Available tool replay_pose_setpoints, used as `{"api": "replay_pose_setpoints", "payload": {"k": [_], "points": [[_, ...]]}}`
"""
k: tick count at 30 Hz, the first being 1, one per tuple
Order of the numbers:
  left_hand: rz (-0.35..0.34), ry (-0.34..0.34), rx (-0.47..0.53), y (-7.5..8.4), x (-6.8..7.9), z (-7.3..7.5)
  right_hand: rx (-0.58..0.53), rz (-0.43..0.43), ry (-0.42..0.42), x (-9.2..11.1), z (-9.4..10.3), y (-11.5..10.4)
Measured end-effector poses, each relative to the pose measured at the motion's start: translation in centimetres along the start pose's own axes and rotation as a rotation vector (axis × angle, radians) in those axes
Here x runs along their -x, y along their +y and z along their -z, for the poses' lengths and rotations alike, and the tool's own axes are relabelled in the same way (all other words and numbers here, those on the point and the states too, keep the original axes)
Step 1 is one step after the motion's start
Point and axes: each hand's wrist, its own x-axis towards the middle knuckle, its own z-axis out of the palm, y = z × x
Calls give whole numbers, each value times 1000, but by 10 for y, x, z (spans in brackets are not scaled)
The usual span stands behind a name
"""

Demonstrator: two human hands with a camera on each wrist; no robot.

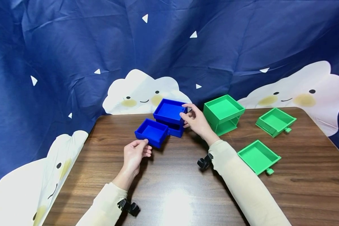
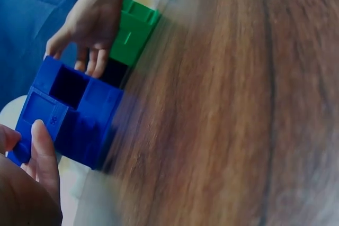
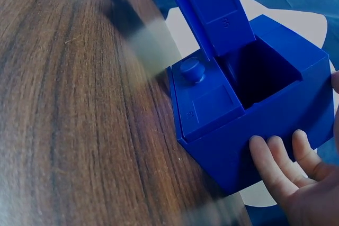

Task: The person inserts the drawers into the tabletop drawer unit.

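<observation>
Left hand [image 1: 136, 153] — thumb and fingers pinching the near edge of a blue, rectangular, open-topped plastic drawer [image 1: 152, 130], which is held just in front of a blue, box-shaped plastic cabinet [image 1: 169, 110] with an open slot [image 3: 262, 75]. Right hand [image 1: 197, 121] — gripping the cabinet's right side and upper rim. Farther right, a green, box-shaped plastic cabinet [image 1: 224, 108] and two green, open-topped plastic drawers [image 1: 258, 157] rest on the brown wood-grain table [image 1: 169, 175].

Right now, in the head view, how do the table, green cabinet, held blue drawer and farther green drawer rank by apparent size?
1. Table
2. Green cabinet
3. Held blue drawer and farther green drawer: too alike to rank, and nearness to the camera makes it unsure.
</observation>
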Motion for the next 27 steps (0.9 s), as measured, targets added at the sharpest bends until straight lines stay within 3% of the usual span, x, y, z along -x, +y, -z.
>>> {"api": "replay_pose_setpoints", "payload": {"k": [27], "points": [[-25,-18,-16,-4,8,-24,8,0,3,-1,-1,0]]}}
